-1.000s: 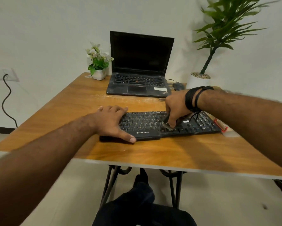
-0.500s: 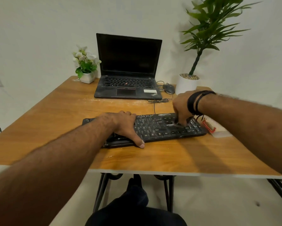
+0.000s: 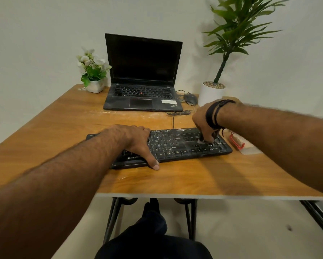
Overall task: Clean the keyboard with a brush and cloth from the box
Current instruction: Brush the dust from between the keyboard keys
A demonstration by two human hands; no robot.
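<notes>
While the black keyboard (image 3: 185,144) is lying near the middle of the wooden table (image 3: 63,124), I am seeing the left hand (image 3: 136,141) resting flat on its left half, fingers straight and the thumb hanging over the front edge, partly covering a white logo that is reading "ZEBRON…" before the hand is cutting it off. At about three o'clock from it, the right hand (image 3: 203,124) is curling its fingers down onto the right-hand keys, pinching a small brush (image 3: 201,140) whose pale tip is touching the keys. White legends such as "Alt" and "Ctrl" are showing on the bottom row. At three o'clock, just beside the keyboard, a small box (image 3: 239,143) with red trim is sitting. At twelve o'clock an open black laptop (image 3: 142,77) is carrying a "ThinkPad" mark on its palm rest.
</notes>
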